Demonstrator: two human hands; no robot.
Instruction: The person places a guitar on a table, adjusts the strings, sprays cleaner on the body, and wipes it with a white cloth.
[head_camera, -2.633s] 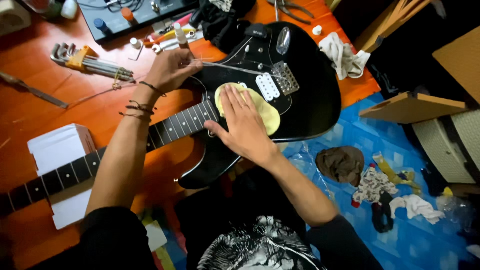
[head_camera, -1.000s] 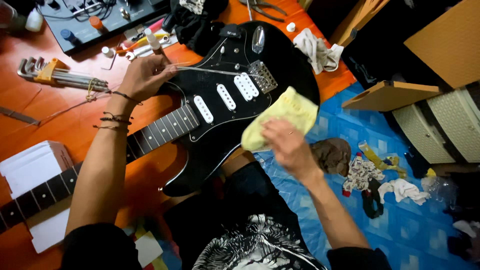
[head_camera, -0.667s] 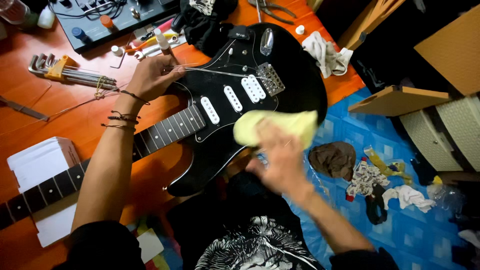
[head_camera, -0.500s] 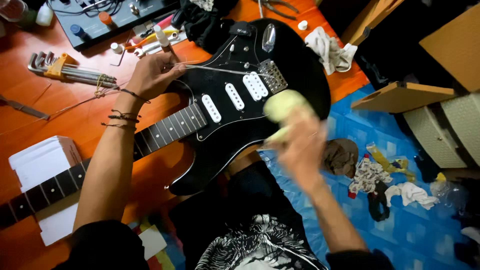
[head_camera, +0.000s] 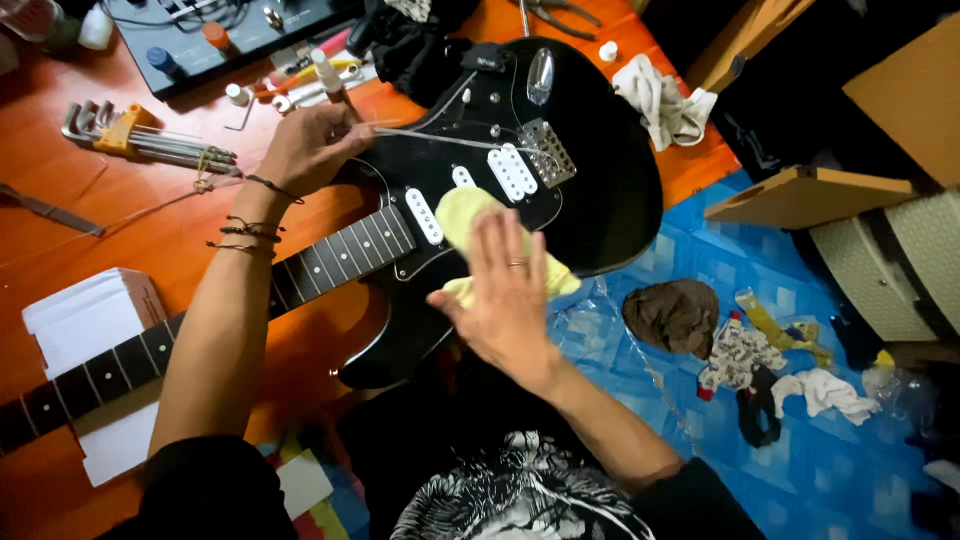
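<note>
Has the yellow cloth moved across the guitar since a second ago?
Yes. The yellow cloth has slid from the guitar body's outer edge toward the neck, now beside the neck pickup.

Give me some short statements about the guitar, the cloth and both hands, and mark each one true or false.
1. The right hand presses a yellow cloth on the black guitar. True.
2. The left hand rests on the white box. False: it pulls loose strings aside above the guitar body.
3. The hex key set lies on the orange table. True.
4. The guitar is red. False: it is black.
</note>
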